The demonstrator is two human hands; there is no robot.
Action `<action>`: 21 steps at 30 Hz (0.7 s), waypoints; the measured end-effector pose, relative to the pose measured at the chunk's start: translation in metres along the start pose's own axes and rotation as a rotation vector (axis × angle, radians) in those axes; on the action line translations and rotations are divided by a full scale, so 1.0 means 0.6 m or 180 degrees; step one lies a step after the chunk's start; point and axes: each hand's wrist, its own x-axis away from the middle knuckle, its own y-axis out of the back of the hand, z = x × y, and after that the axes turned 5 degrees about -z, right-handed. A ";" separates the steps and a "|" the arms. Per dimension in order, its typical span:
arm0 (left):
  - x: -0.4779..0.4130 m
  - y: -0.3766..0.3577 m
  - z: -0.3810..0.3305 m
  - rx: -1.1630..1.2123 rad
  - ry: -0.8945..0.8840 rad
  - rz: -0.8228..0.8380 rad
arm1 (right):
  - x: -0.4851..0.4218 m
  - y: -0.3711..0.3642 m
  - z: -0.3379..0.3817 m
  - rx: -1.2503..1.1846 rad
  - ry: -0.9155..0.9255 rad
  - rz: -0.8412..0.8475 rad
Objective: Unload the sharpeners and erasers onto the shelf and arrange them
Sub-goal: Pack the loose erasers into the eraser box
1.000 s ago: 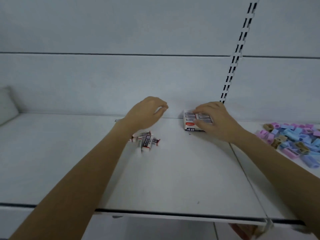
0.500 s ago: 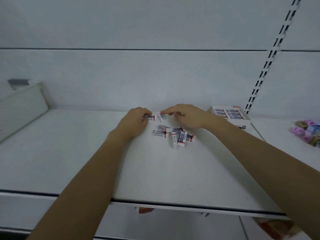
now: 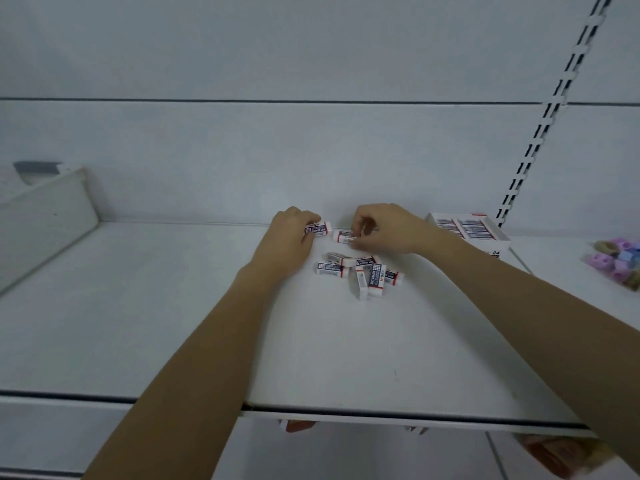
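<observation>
Just above the frame's centre, on the white shelf [image 3: 138, 306], the left hand [image 3: 289, 239] grips the first eraser [image 3: 319, 229]. The right hand [image 3: 391, 230] pinches the second eraser [image 3: 343, 236] beside it. Below them lies a loose pile [image 3: 372, 275] labelled "SOFT ERASER". Farther right are a box [image 3: 474, 230] marked "24" and pastel sharpeners [image 3: 616, 263].

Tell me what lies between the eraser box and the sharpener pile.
Nothing. In the head view, only bare shelf separates the eraser box from the sharpener pile.
</observation>
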 end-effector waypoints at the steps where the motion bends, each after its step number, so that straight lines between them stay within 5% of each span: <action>1: 0.000 -0.001 -0.002 0.0000 -0.0017 -0.0021 | 0.000 -0.003 0.000 -0.0074 -0.0002 -0.0095; 11: 0.001 0.006 -0.004 0.0091 0.0000 -0.0316 | 0.005 0.021 0.001 -0.0294 0.0279 -0.0104; 21: -0.053 -0.016 -0.137 0.0453 -0.0564 -0.0119 | 0.090 0.150 -0.111 -0.0900 0.0051 -0.1321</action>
